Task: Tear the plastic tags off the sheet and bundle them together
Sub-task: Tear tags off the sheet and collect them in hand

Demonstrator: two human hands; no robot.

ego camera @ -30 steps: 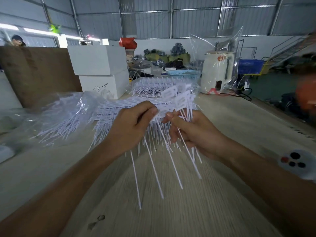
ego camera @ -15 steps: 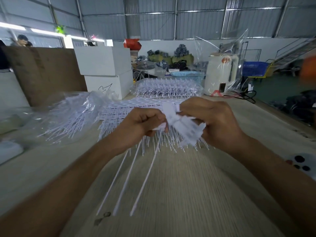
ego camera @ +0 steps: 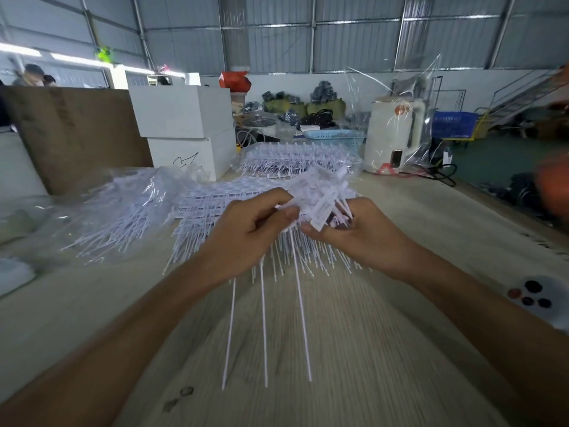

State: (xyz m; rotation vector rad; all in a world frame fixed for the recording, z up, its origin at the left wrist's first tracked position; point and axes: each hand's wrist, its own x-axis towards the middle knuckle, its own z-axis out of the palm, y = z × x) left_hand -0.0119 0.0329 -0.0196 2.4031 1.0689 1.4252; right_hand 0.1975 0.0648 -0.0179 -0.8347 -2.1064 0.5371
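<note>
My left hand (ego camera: pixel 246 238) pinches three white plastic tags (ego camera: pixel 263 328) by their heads; their long thin tails hang down over the wooden table (ego camera: pixel 354 380). My right hand (ego camera: pixel 360 238) holds a bundle of torn-off tags (ego camera: pixel 320 198), its flat heads sticking up and to the left between the two hands. The hands almost touch. Behind and below them lies the flat white sheet of joined tags (ego camera: pixel 209 208), its tails pointing toward me.
A clear bag of loose tags (ego camera: pixel 123 208) lies at left, another pile of tag sheets (ego camera: pixel 295 158) at the back. Two stacked white boxes (ego camera: pixel 184 131), a brown board (ego camera: pixel 77 137) and a wrapped white appliance (ego camera: pixel 394 134) stand behind. A white controller (ego camera: pixel 535 298) sits at right.
My right hand has turned palm-up, so the bundle's heads now point up. My left hand's three tags hang straighter. The view has tilted slightly.
</note>
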